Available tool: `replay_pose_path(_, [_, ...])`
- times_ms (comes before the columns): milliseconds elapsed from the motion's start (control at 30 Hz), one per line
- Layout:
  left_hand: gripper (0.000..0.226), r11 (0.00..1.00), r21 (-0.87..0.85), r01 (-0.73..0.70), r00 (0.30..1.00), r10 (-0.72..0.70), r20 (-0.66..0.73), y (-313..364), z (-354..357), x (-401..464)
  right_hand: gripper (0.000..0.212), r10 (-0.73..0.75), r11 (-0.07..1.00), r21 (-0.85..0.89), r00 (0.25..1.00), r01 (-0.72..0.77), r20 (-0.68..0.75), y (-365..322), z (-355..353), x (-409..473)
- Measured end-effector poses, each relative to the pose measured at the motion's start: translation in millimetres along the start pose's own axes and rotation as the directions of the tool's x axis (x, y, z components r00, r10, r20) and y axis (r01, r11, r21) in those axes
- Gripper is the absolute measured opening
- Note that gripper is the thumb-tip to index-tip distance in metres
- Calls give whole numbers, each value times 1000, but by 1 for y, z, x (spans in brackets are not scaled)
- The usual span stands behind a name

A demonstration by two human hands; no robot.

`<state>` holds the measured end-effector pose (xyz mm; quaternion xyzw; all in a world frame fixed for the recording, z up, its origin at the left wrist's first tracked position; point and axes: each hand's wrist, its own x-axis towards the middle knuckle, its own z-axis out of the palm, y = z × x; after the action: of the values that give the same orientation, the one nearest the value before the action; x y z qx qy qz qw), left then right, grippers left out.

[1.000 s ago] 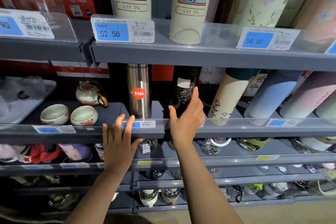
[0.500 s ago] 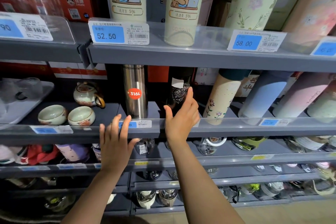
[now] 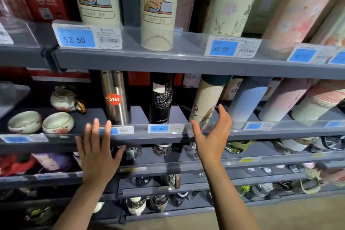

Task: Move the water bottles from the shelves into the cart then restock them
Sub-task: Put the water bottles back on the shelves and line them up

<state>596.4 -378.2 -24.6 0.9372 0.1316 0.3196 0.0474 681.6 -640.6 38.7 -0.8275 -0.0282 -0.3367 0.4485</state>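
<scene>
Cream floral bottle (image 3: 206, 99) stands upright-tilted just beyond right hand (image 3: 211, 139).
Both hands spread, empty; left hand (image 3: 97, 152) farther, probably nearer steel flask (image 3: 114, 99).

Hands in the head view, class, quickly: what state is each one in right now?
Left hand: open, fingers straight, holding nothing, in front of the grey shelf edge.
Right hand: open, fingers relaxed, holding nothing.

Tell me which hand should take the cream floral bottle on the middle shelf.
The right hand. It is open at the shelf lip, right in front of the cream floral bottle, with the fingers beside it. The left hand is open lower down, below the steel 316L bottle, farther away.
</scene>
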Motion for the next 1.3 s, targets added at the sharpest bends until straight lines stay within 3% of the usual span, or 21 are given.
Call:
replay_pose_path(67, [82,999,-2,35,999,-35,3,15,1,-4,84,15,999,40,1000,-16,9,-1,1,12])
replay_pose_path(200, [79,995,7,-95,995,95,3,49,3,-2,91,38,991,131,999,-41,27,3,7,34])
replay_pose_path(367, [75,990,-36,-133,989,135,56,69,10,3,92,81,978,186,994,-94,77,7,14,42])
replay_pose_path(1300, [73,986,-96,-140,989,143,31,69,15,1,101,149,978,130,980,-166,130,17,10,32])
